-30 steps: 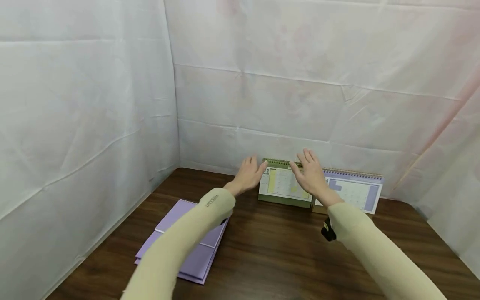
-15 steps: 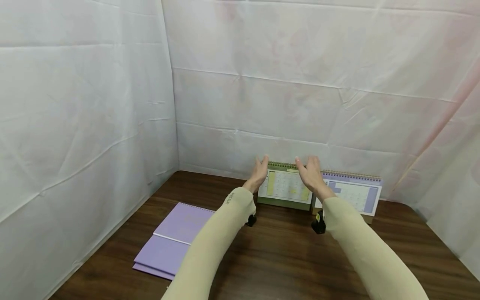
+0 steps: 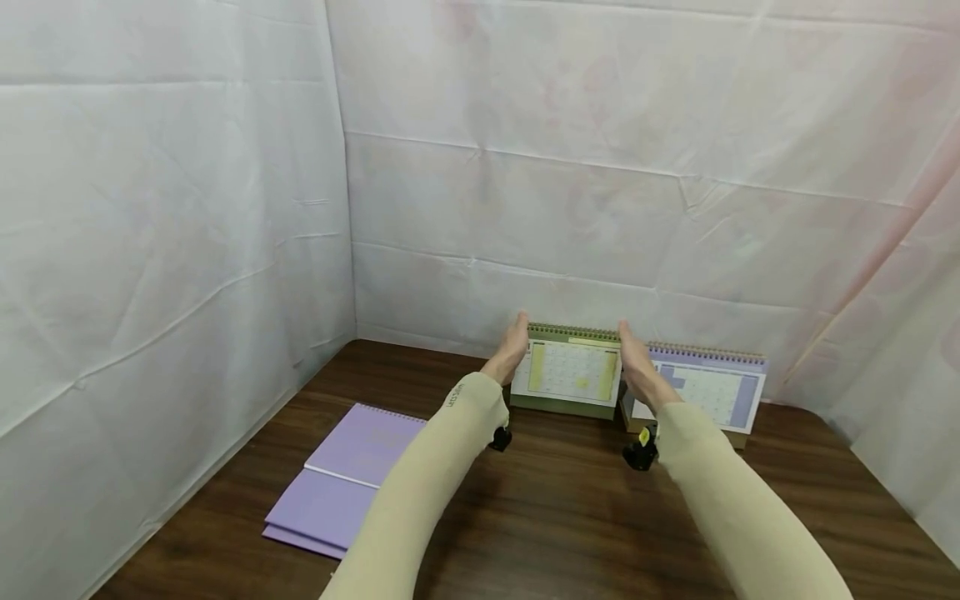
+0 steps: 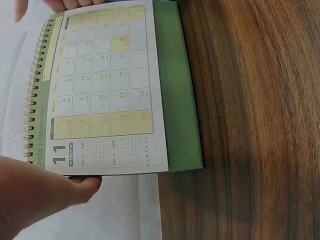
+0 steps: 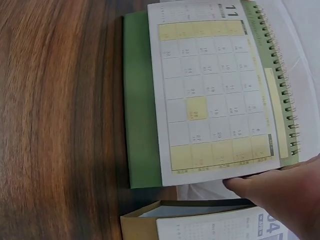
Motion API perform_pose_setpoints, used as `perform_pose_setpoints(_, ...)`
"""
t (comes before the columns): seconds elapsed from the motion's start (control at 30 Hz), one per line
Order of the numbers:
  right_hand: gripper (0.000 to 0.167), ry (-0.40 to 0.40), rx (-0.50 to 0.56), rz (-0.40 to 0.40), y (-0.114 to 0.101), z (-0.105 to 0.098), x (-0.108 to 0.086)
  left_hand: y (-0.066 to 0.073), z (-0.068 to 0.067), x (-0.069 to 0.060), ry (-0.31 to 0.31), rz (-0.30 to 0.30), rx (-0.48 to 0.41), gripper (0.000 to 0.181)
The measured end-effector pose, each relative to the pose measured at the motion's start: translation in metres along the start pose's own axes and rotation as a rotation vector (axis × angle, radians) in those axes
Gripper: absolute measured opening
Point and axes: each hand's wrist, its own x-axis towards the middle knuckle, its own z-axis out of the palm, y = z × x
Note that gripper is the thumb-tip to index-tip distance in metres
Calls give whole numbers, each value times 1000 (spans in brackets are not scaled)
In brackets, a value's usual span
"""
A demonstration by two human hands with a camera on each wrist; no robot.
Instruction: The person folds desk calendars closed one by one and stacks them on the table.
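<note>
Our left grip (image 3: 509, 348) and right grip (image 3: 637, 364) had hold of the green calendar (image 3: 572, 372) by its short ends, so its long axis pretty much ran between them, neither nearer.

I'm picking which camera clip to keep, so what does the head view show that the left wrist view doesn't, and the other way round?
Only the head view shows the flat purple spiral-bound book, the standing lilac calendar and the cream sleeves.

Only the left wrist view shows a readable heading: 2026, November.

Both show the green calendar, the left hand, the right hand (just fingers in the wrist view), the wooden table and the pale curtain.
</note>
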Motion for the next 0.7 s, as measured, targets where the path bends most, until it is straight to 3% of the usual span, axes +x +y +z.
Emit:
perform_pose_setpoints(0.23,87,-59,142,32,-5,-2,0,1,-4,2,87,-97,-8,69)
perform_pose_setpoints(0.7,83,-88,196,110,-19,-6,-4,8,-5,4,125,-131,1,66)
